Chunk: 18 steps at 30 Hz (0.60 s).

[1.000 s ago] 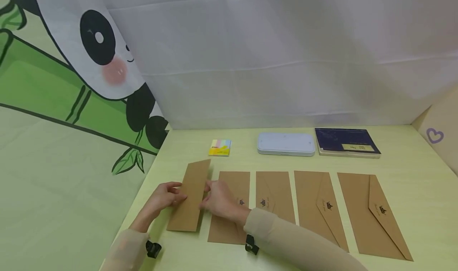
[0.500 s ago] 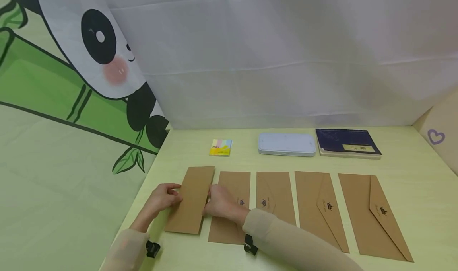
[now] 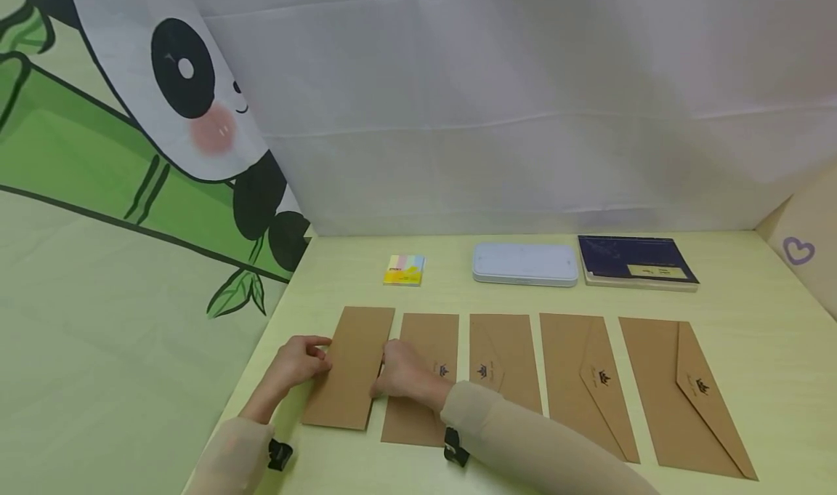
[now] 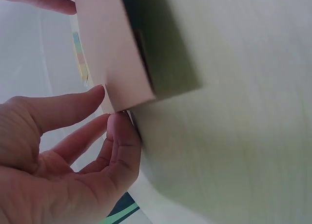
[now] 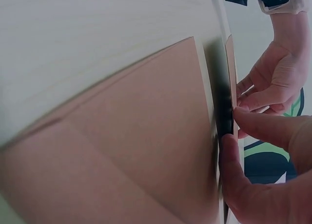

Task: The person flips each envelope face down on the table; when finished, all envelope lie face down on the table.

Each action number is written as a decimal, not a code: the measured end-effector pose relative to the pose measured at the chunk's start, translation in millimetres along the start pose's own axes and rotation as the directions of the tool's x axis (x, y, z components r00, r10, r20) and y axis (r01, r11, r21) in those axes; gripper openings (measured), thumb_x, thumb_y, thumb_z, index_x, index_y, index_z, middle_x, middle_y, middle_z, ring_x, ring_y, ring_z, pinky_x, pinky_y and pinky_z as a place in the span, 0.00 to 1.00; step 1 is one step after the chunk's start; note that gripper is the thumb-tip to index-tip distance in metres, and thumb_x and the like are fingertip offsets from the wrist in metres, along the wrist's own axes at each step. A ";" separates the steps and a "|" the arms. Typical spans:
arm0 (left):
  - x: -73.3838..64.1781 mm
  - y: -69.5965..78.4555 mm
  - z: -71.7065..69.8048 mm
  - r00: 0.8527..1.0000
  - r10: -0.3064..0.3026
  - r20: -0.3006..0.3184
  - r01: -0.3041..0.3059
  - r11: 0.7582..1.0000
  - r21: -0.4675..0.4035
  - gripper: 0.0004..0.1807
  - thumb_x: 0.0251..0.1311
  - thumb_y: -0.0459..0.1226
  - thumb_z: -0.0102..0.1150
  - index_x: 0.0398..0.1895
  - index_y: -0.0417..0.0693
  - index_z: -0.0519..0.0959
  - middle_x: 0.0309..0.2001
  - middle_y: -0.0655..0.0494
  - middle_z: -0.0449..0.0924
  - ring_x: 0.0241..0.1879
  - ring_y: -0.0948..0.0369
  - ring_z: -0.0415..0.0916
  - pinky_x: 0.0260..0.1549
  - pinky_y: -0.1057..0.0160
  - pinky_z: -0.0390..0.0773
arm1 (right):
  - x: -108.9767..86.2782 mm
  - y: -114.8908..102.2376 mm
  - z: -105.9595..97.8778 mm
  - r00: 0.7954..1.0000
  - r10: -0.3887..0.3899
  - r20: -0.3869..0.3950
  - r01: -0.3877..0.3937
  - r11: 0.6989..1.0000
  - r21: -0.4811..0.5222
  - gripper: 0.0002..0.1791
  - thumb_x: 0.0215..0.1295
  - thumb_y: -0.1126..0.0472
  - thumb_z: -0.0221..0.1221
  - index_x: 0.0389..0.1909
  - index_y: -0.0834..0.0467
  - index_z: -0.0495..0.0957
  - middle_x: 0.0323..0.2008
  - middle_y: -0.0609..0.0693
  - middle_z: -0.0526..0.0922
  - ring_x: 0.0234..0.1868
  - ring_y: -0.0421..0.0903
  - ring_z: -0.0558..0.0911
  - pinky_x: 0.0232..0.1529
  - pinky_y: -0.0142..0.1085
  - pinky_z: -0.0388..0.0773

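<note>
A plain brown envelope (image 3: 349, 368) is held at the left end of a row of similar envelopes, its plain face up. My left hand (image 3: 294, 368) pinches its left edge; in the left wrist view, the thumb of that left hand (image 4: 63, 136) is above the edge and curled fingers lie below. My right hand (image 3: 405, 371) pinches the opposite edge between thumb and finger, as the right wrist view shows. A shadow under the held envelope (image 4: 109, 53) shows that part of it is off the table. Beneath my right hand lies a second envelope (image 3: 428, 328), flat and partly hidden.
Three more envelopes (image 3: 500, 342), (image 3: 562, 364), (image 3: 660, 379) lie in the row to the right, crown prints showing. Along the back of the table (image 3: 445, 251) stand sticky notes (image 3: 404, 270), a pale flat case (image 3: 525, 264) and a dark blue book (image 3: 634, 259). Behind hangs a white cloth (image 3: 497, 117).
The held envelope has come down from a tilted pose to lie nearly flat over the table. Both hands have kept hold of its edges and moved only slightly.
</note>
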<state>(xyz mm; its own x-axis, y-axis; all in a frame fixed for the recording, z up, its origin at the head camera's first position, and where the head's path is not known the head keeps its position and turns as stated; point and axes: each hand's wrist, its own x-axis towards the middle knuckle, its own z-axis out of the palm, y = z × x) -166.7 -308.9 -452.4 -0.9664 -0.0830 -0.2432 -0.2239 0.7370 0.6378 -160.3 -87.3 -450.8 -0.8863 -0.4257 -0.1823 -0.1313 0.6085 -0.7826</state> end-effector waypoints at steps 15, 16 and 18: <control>-1.7 3.3 -1.8 0.999 0.035 0.028 -0.038 0.995 0.087 0.26 0.47 0.28 0.66 0.53 0.30 0.76 0.26 0.53 0.75 0.25 0.59 0.71 0.23 0.62 0.71 | 4.3 3.5 1.3 1.000 0.010 0.008 -0.010 0.999 0.034 0.24 0.35 0.63 0.78 0.27 0.62 0.71 0.24 0.49 0.72 0.23 0.45 0.71 0.22 0.35 0.70; -1.6 3.0 -1.8 0.999 0.032 0.028 -0.035 0.996 0.087 0.26 0.47 0.29 0.66 0.53 0.30 0.76 0.26 0.53 0.75 0.25 0.59 0.71 0.23 0.62 0.71 | 4.3 3.6 1.1 1.000 0.010 0.007 -0.010 0.999 0.035 0.25 0.34 0.63 0.78 0.27 0.62 0.70 0.24 0.49 0.72 0.23 0.44 0.70 0.21 0.35 0.69; -1.2 2.2 -2.0 0.999 0.025 0.023 -0.027 0.996 0.088 0.26 0.47 0.29 0.67 0.53 0.30 0.76 0.27 0.53 0.75 0.24 0.59 0.72 0.22 0.62 0.72 | 3.8 3.9 0.3 1.000 0.011 0.008 -0.011 0.999 0.036 0.25 0.34 0.62 0.79 0.26 0.61 0.70 0.22 0.48 0.69 0.22 0.44 0.68 0.20 0.34 0.66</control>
<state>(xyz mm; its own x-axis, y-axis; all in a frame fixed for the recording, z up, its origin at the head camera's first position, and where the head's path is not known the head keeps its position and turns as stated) -166.3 -308.5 -449.3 -0.9685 -0.0487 -0.2440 -0.1855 0.7949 0.5777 -164.1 -86.8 -454.8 -0.8841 -0.4244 -0.1956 -0.1051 0.5884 -0.8017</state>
